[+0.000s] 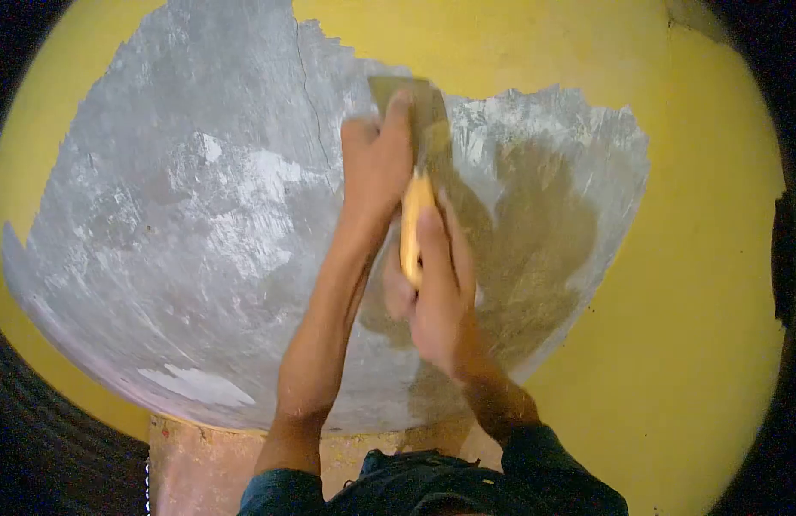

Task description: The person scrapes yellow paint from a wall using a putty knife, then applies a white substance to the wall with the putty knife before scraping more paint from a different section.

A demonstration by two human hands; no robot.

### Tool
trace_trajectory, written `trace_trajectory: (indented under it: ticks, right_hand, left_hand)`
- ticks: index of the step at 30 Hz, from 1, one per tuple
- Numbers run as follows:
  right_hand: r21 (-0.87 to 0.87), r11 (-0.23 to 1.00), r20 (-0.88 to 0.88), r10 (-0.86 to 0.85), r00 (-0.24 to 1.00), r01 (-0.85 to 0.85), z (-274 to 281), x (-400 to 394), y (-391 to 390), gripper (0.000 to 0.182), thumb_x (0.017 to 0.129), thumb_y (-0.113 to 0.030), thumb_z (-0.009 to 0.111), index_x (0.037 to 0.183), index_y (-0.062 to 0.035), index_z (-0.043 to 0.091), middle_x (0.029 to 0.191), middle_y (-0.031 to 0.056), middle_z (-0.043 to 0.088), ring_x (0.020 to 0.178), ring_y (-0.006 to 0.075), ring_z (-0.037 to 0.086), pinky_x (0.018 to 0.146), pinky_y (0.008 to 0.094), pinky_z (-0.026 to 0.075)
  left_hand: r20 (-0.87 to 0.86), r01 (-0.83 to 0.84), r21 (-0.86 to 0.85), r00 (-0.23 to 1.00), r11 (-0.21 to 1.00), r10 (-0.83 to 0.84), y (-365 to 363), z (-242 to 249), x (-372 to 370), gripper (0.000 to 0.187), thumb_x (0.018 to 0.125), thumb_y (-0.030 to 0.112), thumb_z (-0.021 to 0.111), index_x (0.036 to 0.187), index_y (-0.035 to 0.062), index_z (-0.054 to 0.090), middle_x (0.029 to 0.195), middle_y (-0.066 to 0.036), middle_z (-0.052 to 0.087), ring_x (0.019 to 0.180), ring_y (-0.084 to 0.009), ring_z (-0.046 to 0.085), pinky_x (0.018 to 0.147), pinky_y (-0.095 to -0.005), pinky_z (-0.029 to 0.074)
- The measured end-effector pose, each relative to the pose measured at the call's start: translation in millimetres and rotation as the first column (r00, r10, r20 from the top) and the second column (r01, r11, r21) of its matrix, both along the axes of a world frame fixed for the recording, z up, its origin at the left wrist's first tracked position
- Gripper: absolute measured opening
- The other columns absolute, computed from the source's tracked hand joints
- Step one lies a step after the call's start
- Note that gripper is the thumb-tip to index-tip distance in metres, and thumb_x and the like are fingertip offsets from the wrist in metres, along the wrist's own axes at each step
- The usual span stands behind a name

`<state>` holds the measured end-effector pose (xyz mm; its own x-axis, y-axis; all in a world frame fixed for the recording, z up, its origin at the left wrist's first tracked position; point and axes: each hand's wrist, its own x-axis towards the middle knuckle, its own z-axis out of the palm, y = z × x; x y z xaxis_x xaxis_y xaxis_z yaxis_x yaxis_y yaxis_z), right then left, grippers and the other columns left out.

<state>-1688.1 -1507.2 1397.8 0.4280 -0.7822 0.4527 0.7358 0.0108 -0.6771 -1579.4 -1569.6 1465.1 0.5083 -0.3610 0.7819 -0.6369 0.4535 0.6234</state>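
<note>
A scraper [413,211] with a wide metal blade and a yellow handle points up the wall, its blade at the upper edge of a bare grey patch [183,172]. My right hand [437,279] is wrapped round the yellow handle. Up beside the blade is my left hand [381,155], its fingers pressed on the blade's left part; some of them are hidden. Yellow paint [501,43] with a jagged edge borders the grey patch above. Both hands look slightly blurred.
More yellow wall [690,284] lies to the right. A thin crack runs down the grey surface at upper centre. Below the patch is a pinkish-brown surface [209,464]. A dark ridged thing [54,430] is at the lower left. Shadows fall right of my hands.
</note>
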Motion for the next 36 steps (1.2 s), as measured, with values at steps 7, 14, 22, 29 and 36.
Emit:
trace_trajectory:
  ticks: [7, 14, 22, 29, 36]
  right_hand:
    - [-0.034, 0.998, -0.025, 0.047, 0.999, -0.048, 4.9, 0.5, -4.3, 0.029, 0.101, -0.039, 0.042, 0.105, -0.0117, 0.048, 0.060, -0.0026, 0.041, 0.044, 0.0057, 0.032, 0.039, 0.0228, 0.026]
    - [-0.166, 0.957, -0.040, -0.249, 0.968, 0.240, 10.6, 41.8, -39.8, 0.028, 0.101, -0.039, 0.041, 0.100, -0.0120, 0.048, 0.057, -0.0038, 0.039, 0.043, 0.0057, 0.034, 0.036, 0.0224, 0.025]
    - [0.090, 0.994, -0.057, 0.070, 0.996, -0.065, 4.5, 12.0, -4.7, 0.026, 0.102, -0.037, 0.042, 0.097, -0.0123, 0.047, 0.056, -0.0035, 0.038, 0.041, 0.0053, 0.032, 0.037, 0.0231, 0.024]
    - [0.036, 0.999, -0.022, 0.037, 0.999, -0.036, 10.3, 12.0, -0.8, 0.028, 0.101, -0.039, 0.042, 0.093, -0.0120, 0.047, 0.057, -0.0043, 0.039, 0.043, 0.0045, 0.032, 0.038, 0.0216, 0.025]
    - [0.065, 0.993, -0.091, 0.099, 0.991, -0.094, 17.9, -8.2, 13.1, 0.026, 0.101, -0.037, 0.042, 0.092, -0.0133, 0.046, 0.056, -0.0039, 0.037, 0.040, 0.0058, 0.028, 0.037, 0.0240, 0.022]
  left_hand:
    - [-0.168, 0.110, -0.012, 0.980, 0.994, -0.110, 6.2, 24.3, -9.5, 0.048, 0.090, 0.031, 0.055, 0.061, -0.0078, 0.059, 0.055, -0.009, 0.055, 0.054, -0.0137, 0.049, 0.049, -0.0345, 0.040]
    - [-0.202, 0.081, -0.017, 0.976, 0.997, -0.083, 2.8, 28.8, 5.1, 0.049, 0.092, 0.029, 0.055, 0.056, -0.0039, 0.055, 0.055, -0.004, 0.053, 0.052, -0.0110, 0.044, 0.047, -0.0318, 0.036]
    - [-0.251, 0.127, -0.032, 0.959, 0.991, -0.131, 8.3, 12.5, 7.1, 0.049, 0.091, 0.028, 0.056, 0.050, 0.0010, 0.050, 0.052, -0.002, 0.048, 0.049, -0.0096, 0.040, 0.044, -0.0317, 0.031]
    - [-0.168, 0.089, -0.057, 0.981, 0.994, -0.098, 2.5, 14.2, 11.1, 0.052, 0.091, 0.031, 0.057, 0.051, -0.0007, 0.047, 0.051, -0.001, 0.045, 0.048, -0.0110, 0.036, 0.044, -0.0332, 0.030]
    - [-0.129, 0.111, -0.114, 0.984, 0.987, -0.126, 12.4, 12.8, -5.8, 0.048, 0.088, 0.029, 0.058, 0.055, -0.0053, 0.050, 0.052, -0.005, 0.047, 0.053, -0.0125, 0.041, 0.047, -0.0371, 0.035]
